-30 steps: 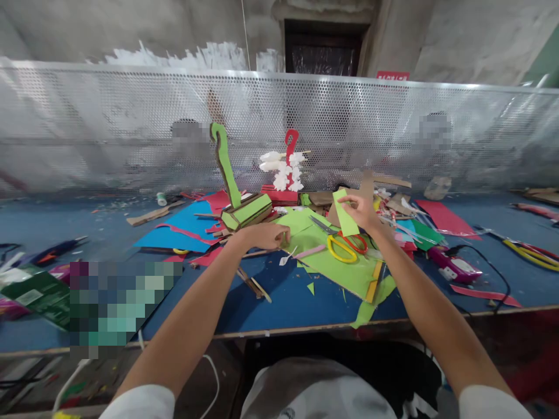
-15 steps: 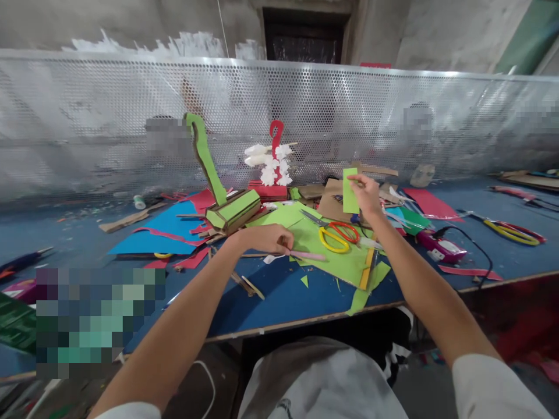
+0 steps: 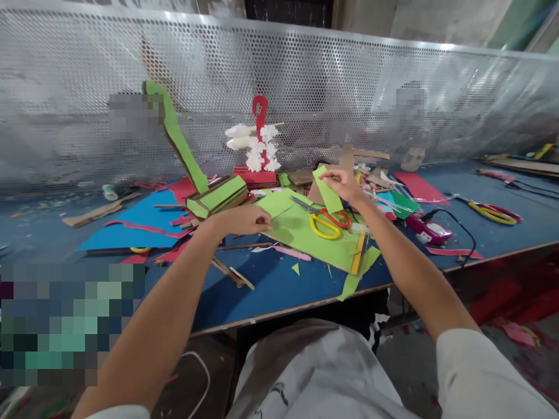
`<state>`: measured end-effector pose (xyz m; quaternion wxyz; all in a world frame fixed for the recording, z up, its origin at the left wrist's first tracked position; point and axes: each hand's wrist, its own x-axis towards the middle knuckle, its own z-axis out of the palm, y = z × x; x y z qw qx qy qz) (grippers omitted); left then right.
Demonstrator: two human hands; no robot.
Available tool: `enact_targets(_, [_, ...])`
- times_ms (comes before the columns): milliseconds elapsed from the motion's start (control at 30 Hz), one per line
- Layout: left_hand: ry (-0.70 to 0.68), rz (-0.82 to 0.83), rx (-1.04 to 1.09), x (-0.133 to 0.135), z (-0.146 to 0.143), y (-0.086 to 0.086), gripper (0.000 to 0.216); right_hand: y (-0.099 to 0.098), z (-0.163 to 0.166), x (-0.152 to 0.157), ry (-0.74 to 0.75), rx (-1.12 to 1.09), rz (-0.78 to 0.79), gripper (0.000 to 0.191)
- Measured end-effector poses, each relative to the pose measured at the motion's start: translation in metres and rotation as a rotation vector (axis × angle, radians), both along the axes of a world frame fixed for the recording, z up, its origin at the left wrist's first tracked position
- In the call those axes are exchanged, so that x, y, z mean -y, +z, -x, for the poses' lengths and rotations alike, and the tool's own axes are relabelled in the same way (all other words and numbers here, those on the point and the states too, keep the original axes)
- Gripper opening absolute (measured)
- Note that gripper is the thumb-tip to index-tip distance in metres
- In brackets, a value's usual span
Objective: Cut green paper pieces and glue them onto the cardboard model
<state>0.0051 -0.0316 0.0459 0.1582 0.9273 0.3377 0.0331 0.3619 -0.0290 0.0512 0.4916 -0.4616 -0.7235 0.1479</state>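
My right hand (image 3: 345,185) pinches a light green paper rectangle (image 3: 328,192), which tilts above the pile of scraps. Left of it, my left hand (image 3: 250,220) hovers with curled fingers, and nothing shows in them. Under both hands lies a large green sheet (image 3: 301,233) with scissors (image 3: 325,223) on it, one handle loop yellow and the other orange. A pink strip (image 3: 293,253) rests at the sheet's near edge. Beyond my left hand lies a green-covered cardboard box shape (image 3: 217,196), with a tall curved green neck (image 3: 181,139) rising from its far end.
A red curved piece with white paper flowers (image 3: 262,148) stands at the back before a perforated metal screen (image 3: 314,99). Blue sheets (image 3: 135,218) and red scraps lie left. At right are a purple device with a cable (image 3: 430,230), another pair of scissors (image 3: 491,210) and a glue gun (image 3: 495,174).
My left hand has let go of the pink strip and moved up and away from it. The green rectangle in my right hand has tilted and come slightly inward. The view has shifted downward.
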Motion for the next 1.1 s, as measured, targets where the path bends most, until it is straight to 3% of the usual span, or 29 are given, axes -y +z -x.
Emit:
enact_targets(100, [0.249, -0.276, -0.033, -0.007, 0.009, 0.005, 0.027, 0.003, -0.003, 0.002, -0.043, 0.058, -0.007, 0.036])
enact_targets(200, [0.399, -0.358, -0.099, -0.012, 0.013, 0.0, 0.04, 0.002, 0.001, 0.004, 0.011, 0.227, 0.041, 0.044])
enact_targets(300, [0.424, -0.322, -0.174, -0.015, 0.01, -0.011, 0.065, -0.006, 0.016, 0.006, 0.111, 0.505, 0.068, 0.064])
enact_targets(400, [0.443, -0.207, -0.152, -0.019, 0.005, -0.022, 0.08, -0.017, 0.034, 0.008, 0.119, 0.735, 0.144, 0.08])
enact_targets(633, [0.474, -0.068, 0.037, -0.035, 0.005, -0.039, 0.108, -0.031, 0.047, 0.005, 0.08, 0.802, 0.172, 0.084])
enact_targets(767, [0.502, -0.169, 0.13, -0.035, 0.001, -0.039, 0.088, -0.035, 0.049, 0.004, -0.019, 0.766, 0.18, 0.083])
enact_targets(933, [0.695, -0.399, 0.213, -0.021, 0.0, -0.011, 0.038, -0.024, 0.04, 0.004, -0.062, 0.634, 0.11, 0.089])
enact_targets(1100, [0.778, -0.612, 0.753, -0.014, 0.018, 0.017, 0.034, -0.007, 0.011, 0.0, -0.097, 0.392, 0.002, 0.093])
